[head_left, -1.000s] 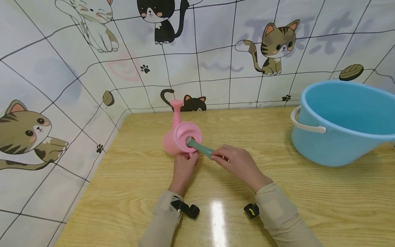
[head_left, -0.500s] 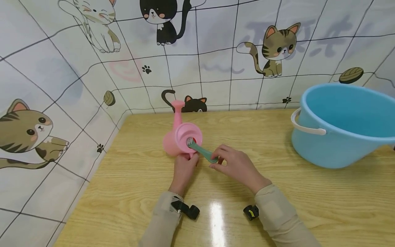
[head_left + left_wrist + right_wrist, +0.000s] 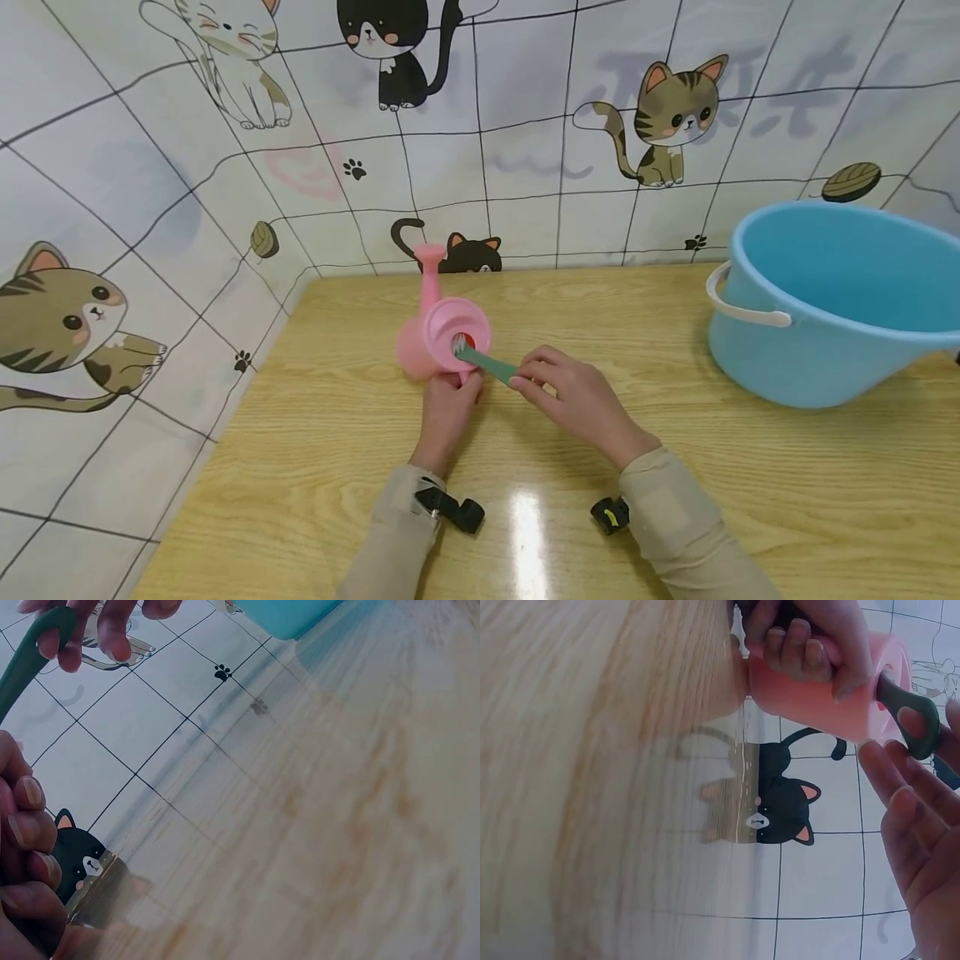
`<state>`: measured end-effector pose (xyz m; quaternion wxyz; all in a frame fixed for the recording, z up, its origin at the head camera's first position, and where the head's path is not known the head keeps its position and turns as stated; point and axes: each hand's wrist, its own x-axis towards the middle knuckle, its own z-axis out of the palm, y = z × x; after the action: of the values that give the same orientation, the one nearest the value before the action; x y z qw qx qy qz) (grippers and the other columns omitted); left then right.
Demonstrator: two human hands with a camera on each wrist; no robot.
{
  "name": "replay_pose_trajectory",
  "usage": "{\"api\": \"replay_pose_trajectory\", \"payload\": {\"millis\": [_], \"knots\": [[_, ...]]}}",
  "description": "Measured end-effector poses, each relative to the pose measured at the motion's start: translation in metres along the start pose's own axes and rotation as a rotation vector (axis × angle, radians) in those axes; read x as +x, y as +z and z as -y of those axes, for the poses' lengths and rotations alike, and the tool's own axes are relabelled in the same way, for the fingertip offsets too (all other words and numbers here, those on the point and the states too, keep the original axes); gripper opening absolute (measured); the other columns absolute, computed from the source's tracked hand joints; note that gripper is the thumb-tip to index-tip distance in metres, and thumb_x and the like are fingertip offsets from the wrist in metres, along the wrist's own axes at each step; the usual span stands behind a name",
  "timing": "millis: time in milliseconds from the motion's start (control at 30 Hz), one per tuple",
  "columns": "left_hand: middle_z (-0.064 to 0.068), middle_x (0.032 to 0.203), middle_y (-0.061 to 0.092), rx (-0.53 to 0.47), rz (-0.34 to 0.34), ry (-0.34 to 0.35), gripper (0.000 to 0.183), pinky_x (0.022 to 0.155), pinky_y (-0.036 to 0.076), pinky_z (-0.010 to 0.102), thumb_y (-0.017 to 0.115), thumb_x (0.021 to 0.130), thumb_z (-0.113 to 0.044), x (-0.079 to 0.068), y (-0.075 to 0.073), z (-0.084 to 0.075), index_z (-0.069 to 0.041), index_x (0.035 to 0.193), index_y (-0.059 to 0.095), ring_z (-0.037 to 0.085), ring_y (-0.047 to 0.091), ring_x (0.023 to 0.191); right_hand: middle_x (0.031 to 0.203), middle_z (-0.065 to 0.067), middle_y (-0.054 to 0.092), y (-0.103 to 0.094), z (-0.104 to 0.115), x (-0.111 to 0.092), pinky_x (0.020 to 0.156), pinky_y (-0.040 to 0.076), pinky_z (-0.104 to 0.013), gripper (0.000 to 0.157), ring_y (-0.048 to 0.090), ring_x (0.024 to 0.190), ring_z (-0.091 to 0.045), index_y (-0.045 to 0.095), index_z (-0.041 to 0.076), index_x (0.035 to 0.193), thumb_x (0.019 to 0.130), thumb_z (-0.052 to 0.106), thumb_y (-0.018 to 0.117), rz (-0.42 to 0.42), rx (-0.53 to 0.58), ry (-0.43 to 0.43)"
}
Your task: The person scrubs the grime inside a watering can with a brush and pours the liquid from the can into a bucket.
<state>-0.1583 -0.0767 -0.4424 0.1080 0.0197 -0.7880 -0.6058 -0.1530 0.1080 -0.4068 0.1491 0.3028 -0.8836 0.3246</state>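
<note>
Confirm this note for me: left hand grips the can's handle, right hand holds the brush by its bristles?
One slip: the right hand holds the brush by its handle; the head view shows its bristles over at the can. The rest stands.
</note>
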Motion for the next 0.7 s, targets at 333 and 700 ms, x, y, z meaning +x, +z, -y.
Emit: {"api": "replay_pose_trajectory", "payload": {"millis": [333,700], "knots": [[0.0,0.046,0.042,-0.034,-0.006,0.024,0.028,0.043,0.028,0.024,0.059,0.078,-0.015,0.009,0.003,0.025,-0.01,0.054,0.049,0.013,0.037,0.044,0.093,0.014,0.054,0.001,-0.001,0.0,0.053,0.039,-0.02,0.011,0.049,0.067,0.003,0.063,0.022,0.086,0.085,0.032,0.059,-0.02,-0.032,-0.039],[0.0,0.046,0.041,-0.042,-0.018,0.02,0.024,0.042,0.027,0.023,0.057,0.075,-0.013,0.009,0.004,0.024,-0.008,0.053,0.05,0.012,0.035,0.044,0.101,0.012,0.049,0.004,0.002,0.0,0.049,0.038,-0.016,0.028,0.052,0.065,-0.001,0.062,0.022,0.09,0.085,0.047,0.051,0.015,-0.147,-0.192]]}}
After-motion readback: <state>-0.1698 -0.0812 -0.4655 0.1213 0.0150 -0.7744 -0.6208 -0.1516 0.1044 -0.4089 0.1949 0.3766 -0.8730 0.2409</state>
